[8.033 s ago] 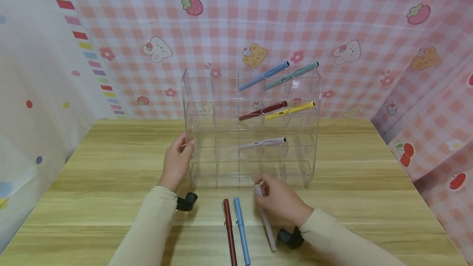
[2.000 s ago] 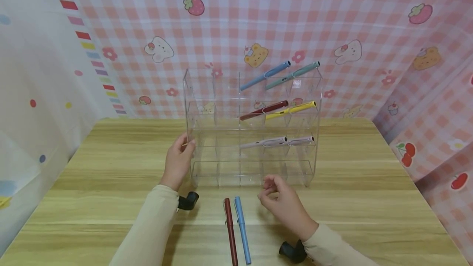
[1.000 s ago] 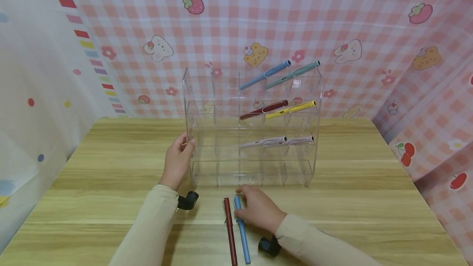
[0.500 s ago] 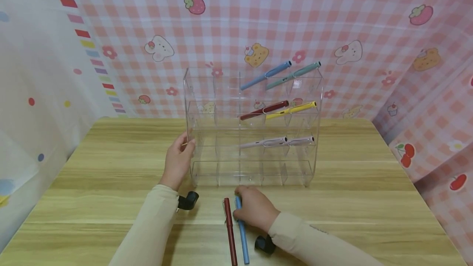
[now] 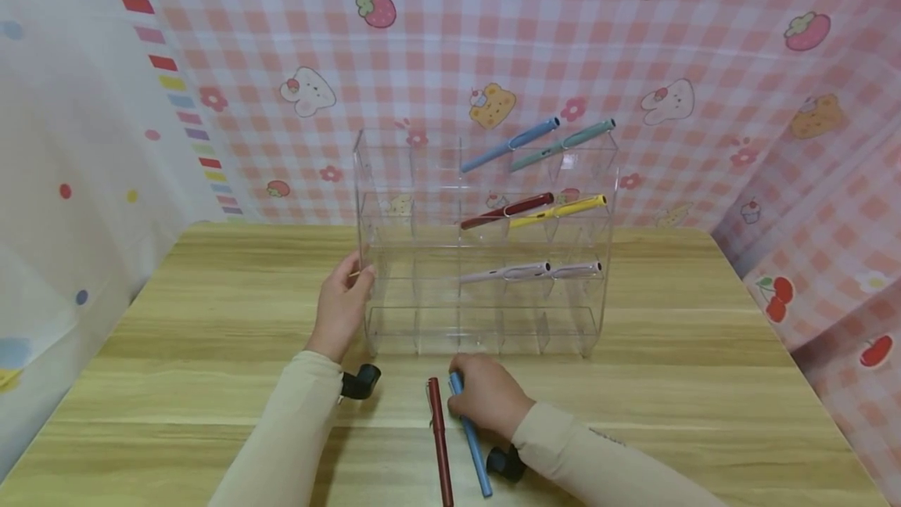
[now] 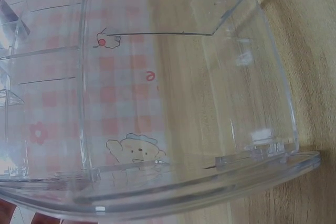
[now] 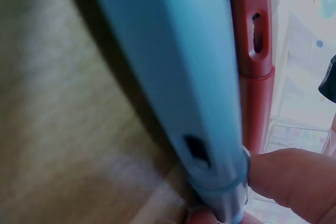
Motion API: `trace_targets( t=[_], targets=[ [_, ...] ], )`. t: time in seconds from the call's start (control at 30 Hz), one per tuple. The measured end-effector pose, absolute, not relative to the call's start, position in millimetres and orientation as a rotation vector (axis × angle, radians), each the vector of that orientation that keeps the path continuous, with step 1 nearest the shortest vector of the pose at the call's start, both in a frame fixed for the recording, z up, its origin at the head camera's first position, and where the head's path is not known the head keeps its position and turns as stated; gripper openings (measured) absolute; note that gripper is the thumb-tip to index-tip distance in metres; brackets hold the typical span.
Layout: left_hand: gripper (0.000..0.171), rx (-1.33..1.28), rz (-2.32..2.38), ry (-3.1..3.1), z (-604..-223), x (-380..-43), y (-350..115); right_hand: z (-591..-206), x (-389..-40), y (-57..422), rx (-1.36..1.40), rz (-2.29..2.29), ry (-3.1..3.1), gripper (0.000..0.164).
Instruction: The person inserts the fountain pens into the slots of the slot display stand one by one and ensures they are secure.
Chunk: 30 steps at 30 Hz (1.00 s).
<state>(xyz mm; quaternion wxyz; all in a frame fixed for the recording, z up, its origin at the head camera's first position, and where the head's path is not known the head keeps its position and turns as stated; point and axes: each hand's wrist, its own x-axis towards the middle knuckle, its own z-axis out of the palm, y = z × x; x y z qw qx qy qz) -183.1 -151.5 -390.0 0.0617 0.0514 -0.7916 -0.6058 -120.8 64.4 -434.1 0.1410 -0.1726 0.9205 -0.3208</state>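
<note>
A clear acrylic pen rack [image 5: 436, 311] with stepped tiers stands on the table. My left hand [image 5: 341, 307] holds its left side panel, thumb in front and fingers behind; the left wrist view shows the rack's wall [image 6: 157, 190] close up with fingertips [image 6: 39, 217] at the lower left. My right hand [image 5: 489, 393] pinches a light blue pen [image 5: 475, 452] near its clip end, in front of the rack. In the right wrist view the thumb [image 7: 291, 179] presses against the blue pen [image 7: 184, 77]. Left of it lies a dark red pen [image 5: 439, 436], untouched.
On the rack rest a blue pen [image 5: 510, 145], a green pen [image 5: 563, 145], a dark red pen [image 5: 507, 211], a yellow pen [image 5: 558, 211] and two pale lilac pens, one at the middle [image 5: 505, 272] and one at the right [image 5: 577, 269]. A checked curtain [image 5: 422, 45] hangs behind the table.
A second lilac pen, earlier in my right hand, now rests on the rack. My right hand has moved left to the blue pen, whose lower end has swung right. The left hand stays put.
</note>
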Motion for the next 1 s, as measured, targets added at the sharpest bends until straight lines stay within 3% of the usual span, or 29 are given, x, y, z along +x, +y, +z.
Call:
trace_targets(
  t=[1.0],
  targets=[
    [0.042,0.158,-1.845,-2.398,-388,-181,-151,-430,-131,93,-0.251,-1.494,2.133,0.039]
  ],
)
